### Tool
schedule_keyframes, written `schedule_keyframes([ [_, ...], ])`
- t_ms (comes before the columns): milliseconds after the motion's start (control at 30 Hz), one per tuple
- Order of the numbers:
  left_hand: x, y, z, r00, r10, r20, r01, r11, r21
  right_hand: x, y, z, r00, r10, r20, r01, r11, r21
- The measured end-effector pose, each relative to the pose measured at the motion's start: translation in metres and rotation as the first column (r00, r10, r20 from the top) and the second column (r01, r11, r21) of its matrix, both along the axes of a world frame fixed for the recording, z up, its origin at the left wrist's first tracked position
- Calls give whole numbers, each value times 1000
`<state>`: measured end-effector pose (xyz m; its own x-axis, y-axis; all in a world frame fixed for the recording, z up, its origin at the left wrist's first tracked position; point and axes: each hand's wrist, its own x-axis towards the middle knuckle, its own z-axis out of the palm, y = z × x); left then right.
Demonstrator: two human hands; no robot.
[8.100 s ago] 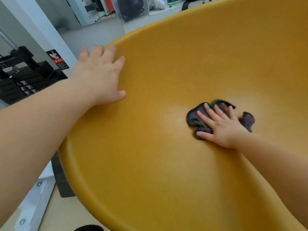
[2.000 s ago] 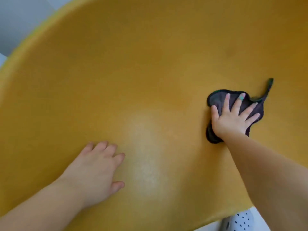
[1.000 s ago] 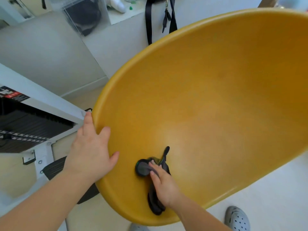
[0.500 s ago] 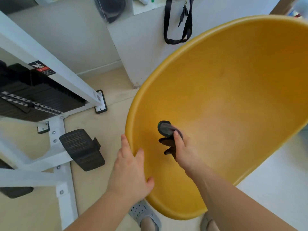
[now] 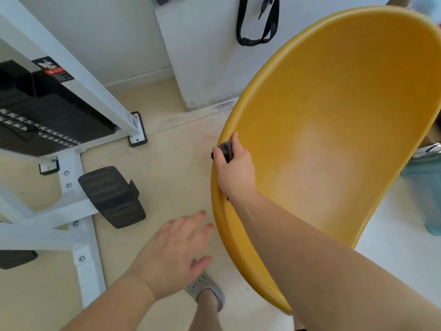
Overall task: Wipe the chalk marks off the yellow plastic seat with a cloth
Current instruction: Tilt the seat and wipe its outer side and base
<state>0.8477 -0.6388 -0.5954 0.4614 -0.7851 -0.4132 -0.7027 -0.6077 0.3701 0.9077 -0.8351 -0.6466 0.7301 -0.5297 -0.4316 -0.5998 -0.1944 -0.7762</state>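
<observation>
Pale flooring [image 5: 176,168] is lying beside the rigid, likely slick yellow plastic seat shell [image 5: 334,103], on whose rim the right hand [image 5: 235,173] is pinching a soft, limp dark cloth [image 5: 226,149] bunched, the left hand [image 5: 171,254] hovering spread-fingered just beside that rim.

Beige floor [image 5: 171,168] holds a white exercise frame [image 5: 95,94] (black pedal [image 5: 111,195] beside it) beneath a pale wall [image 5: 95,32].

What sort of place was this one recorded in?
Probably a home gym or workout room: a white machine frame with a black weight stack, a ribbed black foot pedal, and a hanging black strap.
</observation>
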Motion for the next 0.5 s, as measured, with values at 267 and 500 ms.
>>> schedule_keyframes([
  [267,100,-20,8,958,80,277,-96,994,43,10,4,-3,999,28,-37,-35,976,-214],
  [500,118,-59,20,936,6,352,-63,987,150,-5,-2,4,977,182,-110,-202,956,-212],
])
